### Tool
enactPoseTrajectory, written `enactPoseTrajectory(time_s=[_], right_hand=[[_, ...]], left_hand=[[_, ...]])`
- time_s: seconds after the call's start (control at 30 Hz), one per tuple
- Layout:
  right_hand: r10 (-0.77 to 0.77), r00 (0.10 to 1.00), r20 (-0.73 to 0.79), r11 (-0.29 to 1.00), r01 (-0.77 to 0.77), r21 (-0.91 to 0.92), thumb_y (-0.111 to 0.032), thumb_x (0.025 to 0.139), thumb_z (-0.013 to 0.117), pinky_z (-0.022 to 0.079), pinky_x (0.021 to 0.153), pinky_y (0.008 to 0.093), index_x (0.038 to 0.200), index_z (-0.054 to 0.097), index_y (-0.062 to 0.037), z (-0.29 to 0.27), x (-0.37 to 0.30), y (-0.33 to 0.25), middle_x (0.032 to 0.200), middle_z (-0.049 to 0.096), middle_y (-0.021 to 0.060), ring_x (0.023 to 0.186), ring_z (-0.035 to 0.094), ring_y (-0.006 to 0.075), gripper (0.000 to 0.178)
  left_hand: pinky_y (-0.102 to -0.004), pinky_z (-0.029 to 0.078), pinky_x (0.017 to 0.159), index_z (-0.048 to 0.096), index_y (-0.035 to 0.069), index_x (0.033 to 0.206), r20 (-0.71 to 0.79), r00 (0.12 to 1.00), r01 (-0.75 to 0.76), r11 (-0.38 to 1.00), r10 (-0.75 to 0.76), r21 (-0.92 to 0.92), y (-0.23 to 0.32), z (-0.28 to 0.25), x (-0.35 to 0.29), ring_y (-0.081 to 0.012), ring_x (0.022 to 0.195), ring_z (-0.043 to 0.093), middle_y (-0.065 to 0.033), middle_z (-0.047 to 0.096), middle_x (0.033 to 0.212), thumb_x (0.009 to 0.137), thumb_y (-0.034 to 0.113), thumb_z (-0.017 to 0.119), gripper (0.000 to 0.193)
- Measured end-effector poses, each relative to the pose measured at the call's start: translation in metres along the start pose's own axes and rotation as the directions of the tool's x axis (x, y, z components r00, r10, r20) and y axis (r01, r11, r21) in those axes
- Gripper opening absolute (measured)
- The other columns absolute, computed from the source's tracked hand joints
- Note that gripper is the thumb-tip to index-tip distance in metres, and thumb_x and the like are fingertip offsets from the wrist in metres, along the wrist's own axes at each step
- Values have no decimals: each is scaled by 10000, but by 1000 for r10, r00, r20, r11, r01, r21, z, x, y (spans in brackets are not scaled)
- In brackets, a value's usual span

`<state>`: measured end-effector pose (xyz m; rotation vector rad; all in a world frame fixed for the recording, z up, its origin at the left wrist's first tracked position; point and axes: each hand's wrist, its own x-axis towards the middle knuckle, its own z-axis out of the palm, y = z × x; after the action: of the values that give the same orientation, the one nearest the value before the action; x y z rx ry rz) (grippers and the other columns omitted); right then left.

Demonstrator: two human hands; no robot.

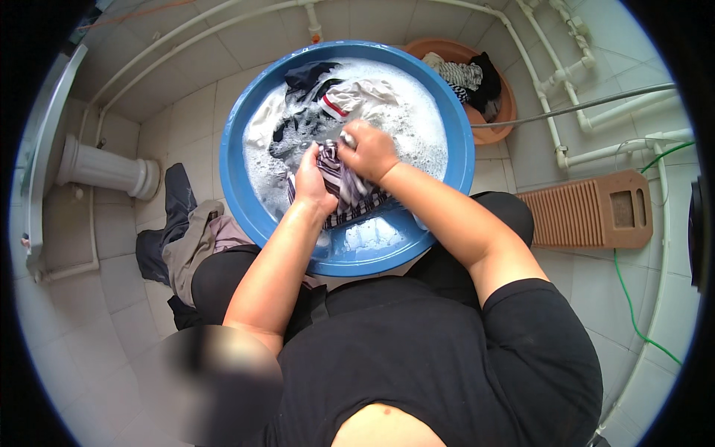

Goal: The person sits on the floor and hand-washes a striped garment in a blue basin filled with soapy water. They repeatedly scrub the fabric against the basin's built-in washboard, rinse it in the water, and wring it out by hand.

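Between my knees stands a big round blue basin [230,160] of sudsy water with clothes in it. Near its middle my left hand [311,182] grips a dark-and-white striped garment [348,186] from the left side. My right hand [367,151] is closed in a fist on the same cloth, slightly higher and to the right. The garment's lower part hangs toward the basin's near wall. Behind my hands float a white garment with a red-edged band [357,97] and dark cloth [305,78]. Foam covers much of the water and hides what lies beneath.
An orange basin [508,112] with black and patterned clothes stands at the far right. A brown washboard [570,211] lies right of my knee. Grey and beige clothes [190,235] lie on the tiled floor at left, near a white pedestal [108,170]. White pipes [555,123] and a grey hose [573,108] run along the right.
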<state>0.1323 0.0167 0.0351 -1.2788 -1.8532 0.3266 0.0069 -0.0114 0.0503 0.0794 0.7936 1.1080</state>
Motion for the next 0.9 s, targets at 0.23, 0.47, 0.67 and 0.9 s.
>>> enactPoseTrajectory(time_s=[0.23,0.47,0.67,0.9], right_hand=[[239,862,446,935,-80,-346,-494,740,626,453,847,389,1072,613,-80,-8,9,29,1041,614,133,995,565,304,531],[485,771,413,814,-226,-535,-382,713,638,488,813,368,1009,658,-115,-9,15,43,1076,603,89,957,600,267,400],[85,970,228,870,-184,457,-229,643,627,471,757,377,891,583,-27,13,4,-40,900,592,161,854,583,328,323],[-299,935,191,937,249,246,-266,637,646,485,628,373,782,571,-85,-3,-16,-72,726,583,96,696,601,279,244]], left_hand=[[-323,508,622,530,27,896,-282,922,-226,961,264,160,8,-34,30,-186,702,602,-89,606,851,852,175,596,168],[-273,480,639,464,96,650,-179,860,-438,872,477,219,-2,-53,48,-138,663,566,-26,564,691,734,49,710,263],[-341,498,719,583,42,945,114,986,-108,989,119,-104,16,-58,54,-186,767,594,-72,606,852,866,251,577,224],[-363,494,786,577,73,1051,111,990,84,996,-88,41,12,-36,32,-215,862,612,-94,632,933,916,255,455,258]])
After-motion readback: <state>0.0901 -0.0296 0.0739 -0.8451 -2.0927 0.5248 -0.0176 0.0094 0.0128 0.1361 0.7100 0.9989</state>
